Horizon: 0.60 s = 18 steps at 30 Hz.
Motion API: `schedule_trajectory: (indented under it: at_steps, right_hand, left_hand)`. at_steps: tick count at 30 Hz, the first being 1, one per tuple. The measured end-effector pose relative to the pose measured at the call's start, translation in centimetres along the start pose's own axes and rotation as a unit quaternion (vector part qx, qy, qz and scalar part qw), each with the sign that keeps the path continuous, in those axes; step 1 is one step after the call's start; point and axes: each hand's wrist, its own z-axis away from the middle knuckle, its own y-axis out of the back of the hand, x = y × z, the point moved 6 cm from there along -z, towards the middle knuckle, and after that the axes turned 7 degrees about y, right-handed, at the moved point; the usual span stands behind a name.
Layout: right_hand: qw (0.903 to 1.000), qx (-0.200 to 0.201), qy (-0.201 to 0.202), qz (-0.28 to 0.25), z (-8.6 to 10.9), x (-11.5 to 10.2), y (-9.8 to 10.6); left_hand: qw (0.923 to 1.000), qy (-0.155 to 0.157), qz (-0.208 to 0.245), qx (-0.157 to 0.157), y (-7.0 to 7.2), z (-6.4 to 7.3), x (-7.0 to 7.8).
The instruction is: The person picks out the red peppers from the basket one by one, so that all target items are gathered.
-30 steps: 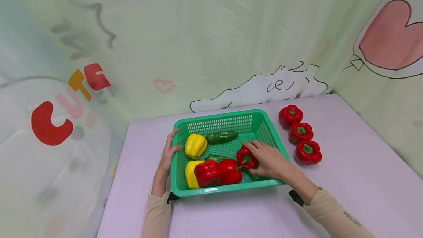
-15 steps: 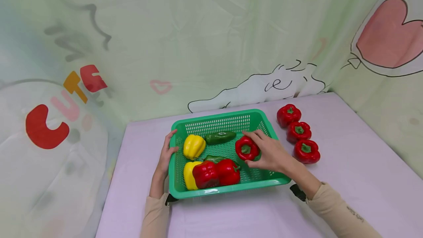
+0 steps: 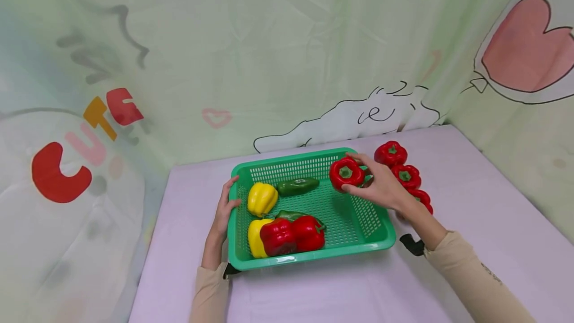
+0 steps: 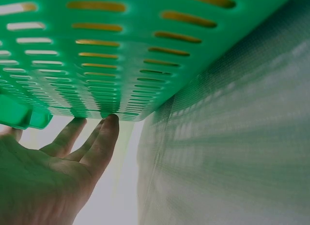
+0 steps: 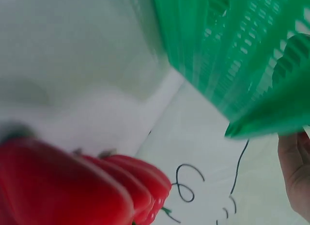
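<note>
My right hand (image 3: 376,183) grips a red bell pepper (image 3: 346,174) by its side, fingers and thumb around it, green stem facing me. Hand and pepper are over the right back part of the green basket (image 3: 314,254). At the basket's left rim my left hand (image 3: 224,212) holds on, its thumb over the edge; in the left wrist view the fingers (image 4: 104,142) touch the slotted outer wall. Inside the basket are two red bell peppers (image 3: 309,233), a yellow bell pepper (image 3: 262,198), another yellow pepper (image 3: 256,238) partly covered, and green peppers (image 3: 298,186).
Right of the basket, three red bell peppers (image 3: 391,153) stand in a row on the pale lilac tablecloth (image 3: 314,293); my right forearm partly covers the nearest. A printed curtain (image 3: 291,64) hangs behind the table and along both sides.
My right hand has lifted the red bell pepper from the basket's right front area, moving it up, back and slightly right. The left hand stays at the rim.
</note>
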Motion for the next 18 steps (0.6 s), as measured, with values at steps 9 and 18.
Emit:
schedule_trajectory:
  at_steps: [9,18]
  right_hand:
    - [0.9983,0.051,-0.023,0.020,-1.3,1.8,3.7]
    - [0.9914,0.086,-0.098,0.014,-1.9,5.0,7.3]
  left_hand:
    - [1.0000,0.004,0.003,-0.007,-0.1,0.0,0.2]
    - [1.0000,0.003,0.001,-0.008,-0.1,0.1,0.1]
